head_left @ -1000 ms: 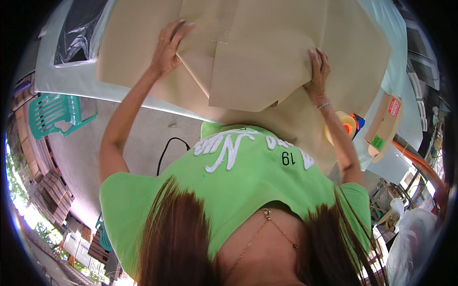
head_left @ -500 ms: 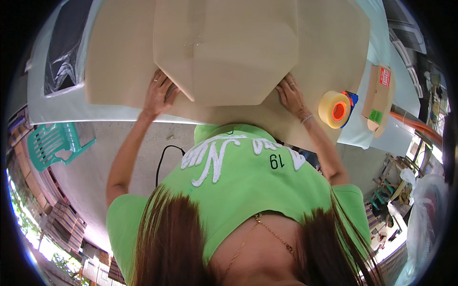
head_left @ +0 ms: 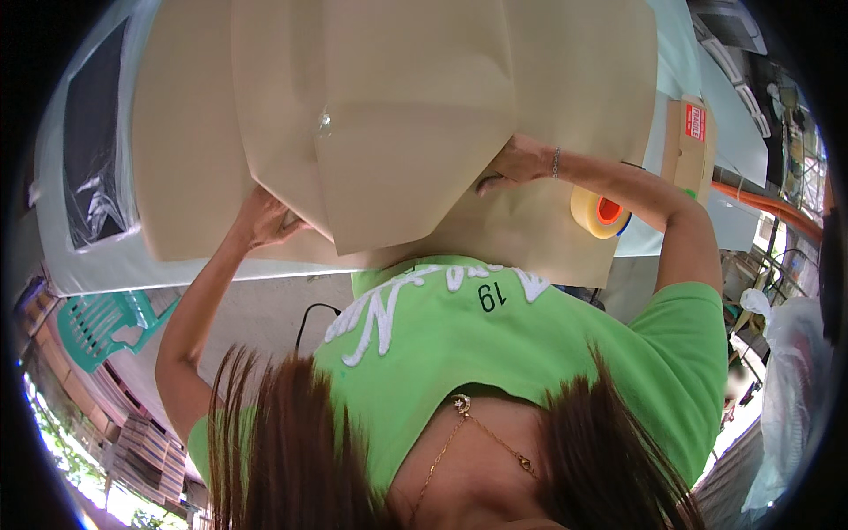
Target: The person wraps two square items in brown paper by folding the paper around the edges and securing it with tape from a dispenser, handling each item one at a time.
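A wide piece of brown paper point(head_left: 415, 168), folded with slanted sides and a blunt near end, lies before me over a larger brown sheet point(head_left: 583, 97). A small shiny bit of clear tape point(head_left: 325, 120) sits on its crease. The near end is bulging and looks raised. My left hand point(head_left: 267, 221) is closed at its left slanted edge, with some fingertips tucked beneath. At the right slanted edge my right hand point(head_left: 517, 161) grips the fold, its fingers partly hidden by the paper. Whether anything is wrapped inside cannot be seen.
A tape roll point(head_left: 585, 210) with an orange core lies beside my right forearm. Beyond it is a carton point(head_left: 673, 146) with a red label. A dark plastic-covered panel point(head_left: 97, 132) lies at the table's left. A green plastic chair point(head_left: 99, 329) stands below the left edge.
The folded paper's near end has come closer and lifted, with both hands at its edges. My right elbow has swung outward, and that forearm now passes over part of the tape roll.
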The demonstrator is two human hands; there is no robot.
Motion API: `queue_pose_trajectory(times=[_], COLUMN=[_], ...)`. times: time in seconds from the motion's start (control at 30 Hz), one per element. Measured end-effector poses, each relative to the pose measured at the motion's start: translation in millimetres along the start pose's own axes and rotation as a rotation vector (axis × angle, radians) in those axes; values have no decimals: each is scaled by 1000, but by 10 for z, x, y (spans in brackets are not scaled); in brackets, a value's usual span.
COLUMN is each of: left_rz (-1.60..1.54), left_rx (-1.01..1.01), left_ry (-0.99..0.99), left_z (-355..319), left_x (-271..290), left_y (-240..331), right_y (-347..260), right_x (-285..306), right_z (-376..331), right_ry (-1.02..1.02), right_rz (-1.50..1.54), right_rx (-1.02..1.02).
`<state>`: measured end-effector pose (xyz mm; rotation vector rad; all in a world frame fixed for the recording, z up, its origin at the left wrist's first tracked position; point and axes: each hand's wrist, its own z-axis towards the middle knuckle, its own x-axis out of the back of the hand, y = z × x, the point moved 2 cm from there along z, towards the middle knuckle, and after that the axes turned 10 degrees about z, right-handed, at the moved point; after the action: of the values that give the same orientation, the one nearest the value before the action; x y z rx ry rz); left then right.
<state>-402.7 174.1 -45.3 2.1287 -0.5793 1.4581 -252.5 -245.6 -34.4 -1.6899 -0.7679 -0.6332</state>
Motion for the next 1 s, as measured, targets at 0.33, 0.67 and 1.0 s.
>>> queue_pose_trajectory(times=[0.33, 0.67, 1.0], left_rz=[94, -394, -1678], left_rx=[19, 323, 1050], left_ry=[93, 423, 907], left_z=[-82, 1, 4], left_x=[-270, -175, 193], left_y=[39, 1602, 756], right_y=[-266, -1246, -971], right_x=[-143, -822, -492], right_z=[200, 622, -229], right_ry=[286, 260, 1346], right_rz=[79, 664, 1032], right_rx=[87, -56, -734])
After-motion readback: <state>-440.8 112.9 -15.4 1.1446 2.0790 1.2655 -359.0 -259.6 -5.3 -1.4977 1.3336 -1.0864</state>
